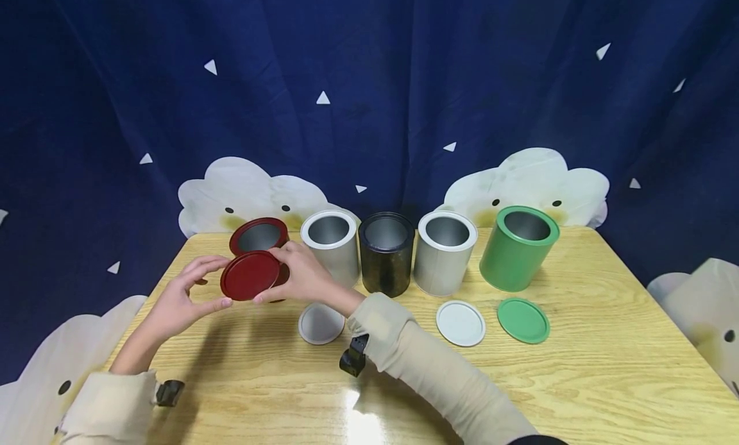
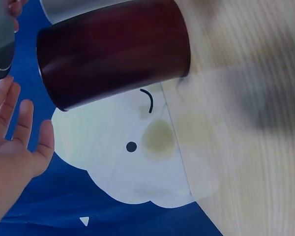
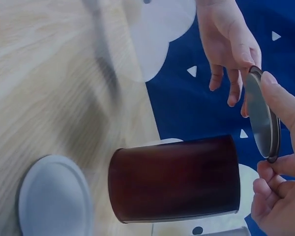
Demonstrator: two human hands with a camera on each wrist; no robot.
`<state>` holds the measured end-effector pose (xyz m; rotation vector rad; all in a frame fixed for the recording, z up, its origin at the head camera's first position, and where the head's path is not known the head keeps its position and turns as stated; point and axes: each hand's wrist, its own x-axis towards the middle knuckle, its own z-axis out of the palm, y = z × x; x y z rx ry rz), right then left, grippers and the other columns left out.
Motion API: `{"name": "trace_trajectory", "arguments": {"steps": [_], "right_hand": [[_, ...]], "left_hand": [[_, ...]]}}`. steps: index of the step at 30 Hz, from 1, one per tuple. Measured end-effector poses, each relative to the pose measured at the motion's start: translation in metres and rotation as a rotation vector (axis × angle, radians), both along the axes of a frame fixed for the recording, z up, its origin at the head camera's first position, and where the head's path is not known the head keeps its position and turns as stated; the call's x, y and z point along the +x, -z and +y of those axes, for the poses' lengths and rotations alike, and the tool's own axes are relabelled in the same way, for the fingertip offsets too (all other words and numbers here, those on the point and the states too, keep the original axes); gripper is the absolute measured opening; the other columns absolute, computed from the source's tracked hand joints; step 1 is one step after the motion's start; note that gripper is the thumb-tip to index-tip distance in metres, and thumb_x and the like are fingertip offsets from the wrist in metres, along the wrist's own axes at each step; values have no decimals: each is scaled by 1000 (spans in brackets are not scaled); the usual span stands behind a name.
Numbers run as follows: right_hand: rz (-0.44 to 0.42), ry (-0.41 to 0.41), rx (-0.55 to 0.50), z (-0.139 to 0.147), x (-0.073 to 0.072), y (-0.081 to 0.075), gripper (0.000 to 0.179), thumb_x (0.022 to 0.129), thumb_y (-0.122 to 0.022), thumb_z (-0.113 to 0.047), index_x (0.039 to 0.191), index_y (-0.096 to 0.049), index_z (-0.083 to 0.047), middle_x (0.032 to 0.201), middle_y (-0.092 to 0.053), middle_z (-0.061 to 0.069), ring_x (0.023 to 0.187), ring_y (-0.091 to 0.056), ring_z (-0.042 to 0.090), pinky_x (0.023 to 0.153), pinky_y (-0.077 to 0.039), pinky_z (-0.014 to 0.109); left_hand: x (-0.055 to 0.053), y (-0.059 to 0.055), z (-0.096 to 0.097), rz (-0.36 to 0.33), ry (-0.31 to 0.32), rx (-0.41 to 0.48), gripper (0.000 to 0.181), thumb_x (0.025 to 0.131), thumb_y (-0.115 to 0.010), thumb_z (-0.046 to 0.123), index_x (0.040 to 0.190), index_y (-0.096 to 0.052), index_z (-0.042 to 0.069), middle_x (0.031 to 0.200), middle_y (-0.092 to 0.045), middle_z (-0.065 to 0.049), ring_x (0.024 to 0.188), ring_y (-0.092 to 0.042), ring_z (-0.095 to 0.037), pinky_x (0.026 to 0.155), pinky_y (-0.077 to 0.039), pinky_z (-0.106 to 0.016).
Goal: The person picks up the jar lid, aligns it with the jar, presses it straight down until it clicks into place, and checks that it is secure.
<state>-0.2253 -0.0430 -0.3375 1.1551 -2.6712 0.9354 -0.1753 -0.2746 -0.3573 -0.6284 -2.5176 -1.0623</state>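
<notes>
A round red lid point(image 1: 250, 276) is held up in front of the dark red can point(image 1: 261, 235), tilted with its outer face toward the head camera. My right hand point(image 1: 306, 272) grips its right side, thumb on one part of the rim and a finger on another. On the opposite side, my left hand point(image 1: 185, 301) holds the rim lightly between thumb and fingertip. The other left-hand fingers point(image 2: 23, 120) are spread apart. In the right wrist view the lid point(image 3: 263, 115) is seen nearly edge-on, away from the can point(image 3: 174, 179).
Right of the red can stand open cans: white point(image 1: 337, 252), black point(image 1: 387, 256), another white point(image 1: 444, 256) and green point(image 1: 516, 252). Before them lie a white lid point(image 1: 321, 324), a second white lid point(image 1: 460, 323) and a green lid point(image 1: 523, 320). A blue curtain point(image 1: 375, 79) hangs behind the wooden table point(image 1: 277, 394).
</notes>
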Motion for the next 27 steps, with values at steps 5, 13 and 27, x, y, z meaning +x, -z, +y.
{"name": "trace_trajectory", "arguments": {"steps": [5, 13, 27], "right_hand": [[-11, 29, 16, -2, -4, -7, 79, 64, -78, -48, 125, -54, -5, 107, -55, 4, 102, -45, 14, 81, -37, 19], [-17, 21, 43, -1, -11, -12, 76, 66, -77, -46, 125, -55, -4, 109, -56, 6, 102, -46, 15, 82, -37, 21], [-37, -42, 84, 3, -34, -26, 80, 72, -74, -42, 133, -44, 0, 123, -53, 10, 112, -45, 19, 91, -35, 25]], "left_hand": [[-3, -4, 2, 5, -15, -4, 60, 66, -77, -3, 121, -54, -1, 121, -48, -13, 110, -34, 6, 76, -31, -23], [-11, -7, 7, 28, -46, -13, 57, 68, -77, 3, 119, -54, -4, 120, -50, -16, 109, -34, 7, 79, -31, -31], [-29, -14, 7, 60, -32, -6, 55, 67, -75, -6, 119, -54, -6, 120, -49, -19, 109, -32, 6, 76, -30, -34]]}}
